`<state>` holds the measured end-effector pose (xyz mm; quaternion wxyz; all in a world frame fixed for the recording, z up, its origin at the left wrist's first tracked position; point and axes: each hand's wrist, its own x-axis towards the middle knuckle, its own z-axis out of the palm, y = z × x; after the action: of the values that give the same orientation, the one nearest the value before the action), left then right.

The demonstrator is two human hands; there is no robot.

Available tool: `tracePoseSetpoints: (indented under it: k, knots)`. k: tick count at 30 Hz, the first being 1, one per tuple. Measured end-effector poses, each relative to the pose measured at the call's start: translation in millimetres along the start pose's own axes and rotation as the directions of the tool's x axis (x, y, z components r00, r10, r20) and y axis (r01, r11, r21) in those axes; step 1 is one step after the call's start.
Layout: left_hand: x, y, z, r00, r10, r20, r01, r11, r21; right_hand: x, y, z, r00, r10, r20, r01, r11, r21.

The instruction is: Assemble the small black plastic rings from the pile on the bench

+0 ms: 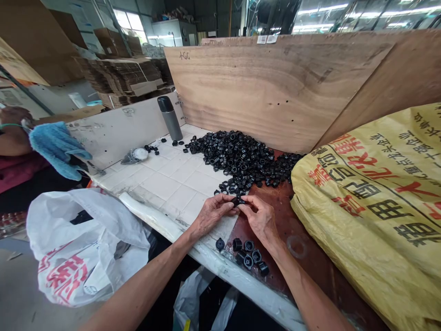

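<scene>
Black parts heap (234,154): far centre, spread wide. Small group of black caps (248,261): near centre, some spoked faces up. Your left hand (214,211), right hand (260,216): both pinching small black piece (237,201), just near side of heap; can't tell if one part or two.

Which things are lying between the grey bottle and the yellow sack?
In the head view, a heap of small black cap-like plastic parts lies between the bottle and the sack.

A tiled table (168,187) bears black parts (234,156) and a flask (172,123).
</scene>
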<state>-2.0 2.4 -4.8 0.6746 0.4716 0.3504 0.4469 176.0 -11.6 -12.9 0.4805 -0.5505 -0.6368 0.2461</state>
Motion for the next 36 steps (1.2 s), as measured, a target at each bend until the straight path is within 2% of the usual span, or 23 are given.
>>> tracePoseSetpoints:
  k: [7, 12, 15, 18, 23, 27, 31, 36]
  knots:
    - [2, 2, -2.1, 0.990, 0.141, -0.013, -0.140, 0.989, 0.052, -2, -11, -1, 0.995, -0.094, -0.020, 0.094, 0.996, -0.011]
    - [2, 1, -2.0, 0.996, 0.092, 0.009, -0.092, 0.993, 0.080, -4, -18, -2, 0.983, -0.180, 0.022, 0.179, 0.983, 0.040]
    - [1, 2, -1.1, 0.997, 0.081, -0.011, -0.079, 0.991, 0.111, -5, -18, -2, 0.986, -0.166, 0.026, 0.165, 0.986, 0.036]
    - [0, 3, -1.6, 0.991, 0.128, -0.028, -0.120, 0.972, 0.201, -5, -16, -2, 0.991, -0.131, 0.025, 0.130, 0.991, 0.020]
    - [1, 0, -5.4, 0.968, 0.249, -0.013, -0.230, 0.911, 0.344, -3, -18, -2, 0.972, -0.225, 0.065, 0.226, 0.974, -0.020]
    - [1, -2, -7.1, 0.964, 0.265, -0.003, -0.246, 0.898, 0.365, -3, -21, -2, 0.966, -0.251, 0.056, 0.251, 0.968, 0.005]
    - [1, -2, -7.3, 0.972, 0.235, -0.003, -0.218, 0.905, 0.366, -3, -20, -1, 0.967, -0.249, 0.050, 0.248, 0.969, 0.025]
    - [1, -1, -5.7, 0.974, 0.226, -0.015, -0.206, 0.912, 0.355, -4, -20, -1, 0.990, -0.139, 0.039, 0.135, 0.988, 0.075]
